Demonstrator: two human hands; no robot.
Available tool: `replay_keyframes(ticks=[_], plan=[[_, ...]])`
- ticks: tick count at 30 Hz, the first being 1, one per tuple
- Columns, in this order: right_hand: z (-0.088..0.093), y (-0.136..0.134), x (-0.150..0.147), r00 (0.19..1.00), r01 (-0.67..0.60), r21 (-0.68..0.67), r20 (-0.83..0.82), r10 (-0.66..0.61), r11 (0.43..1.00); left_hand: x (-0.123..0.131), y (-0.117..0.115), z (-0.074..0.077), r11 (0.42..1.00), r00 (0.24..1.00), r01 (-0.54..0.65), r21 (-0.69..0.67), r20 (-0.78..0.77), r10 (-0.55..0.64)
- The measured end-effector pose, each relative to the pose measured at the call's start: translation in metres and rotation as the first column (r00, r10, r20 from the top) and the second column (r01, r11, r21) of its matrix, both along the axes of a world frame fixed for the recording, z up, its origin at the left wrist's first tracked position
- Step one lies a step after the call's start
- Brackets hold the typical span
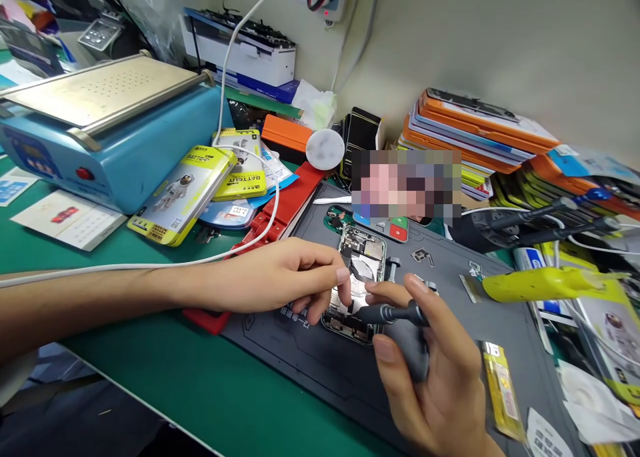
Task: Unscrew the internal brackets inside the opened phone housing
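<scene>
An opened phone [367,247], its circuit boards and metal parts bare, lies on the dark grey work mat [320,383]. My left hand [280,277] comes over it from the left with its fingers bent. Thumb and index finger meet above the phone's middle; whatever might be between them is too small to see. In my right hand [445,357], between thumb and fingers, is a dark screwdriver [393,313]. Its tip points left at the lower part of the phone. A rounded grey shape below the screwdriver is partly hidden by my hand.
A blue heating-plate machine [150,130] stands at the left. Near it lie yellow battery packs [180,193] and a red tool [270,227]. A white cable [200,261] crosses my left forearm. Boxes [480,137] are stacked behind; a yellow bottle [535,285] lies at the right.
</scene>
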State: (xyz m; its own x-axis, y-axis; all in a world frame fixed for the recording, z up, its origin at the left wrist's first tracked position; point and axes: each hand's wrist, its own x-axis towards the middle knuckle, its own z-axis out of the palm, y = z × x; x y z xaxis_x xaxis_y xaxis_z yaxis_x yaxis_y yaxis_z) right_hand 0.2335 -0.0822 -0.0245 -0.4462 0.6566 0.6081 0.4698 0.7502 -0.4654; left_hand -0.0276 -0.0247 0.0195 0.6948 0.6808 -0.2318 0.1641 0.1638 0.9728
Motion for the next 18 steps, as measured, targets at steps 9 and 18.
replay_keyframes(ticks=[9, 18], plan=[[0.017, -0.002, -0.003, 0.998, 0.054, 0.079, 0.034, -0.057, 0.995, -0.001, 0.0, -0.002, 1.0, 1.0, 0.007, 0.003, 0.014, -0.007], [0.025, -0.002, 0.0, 0.998, 0.004, 0.011, 0.062, -0.005, 1.0, 0.0, 0.0, -0.001, 1.0, 1.0, 0.008, 0.006, 0.001, -0.008]])
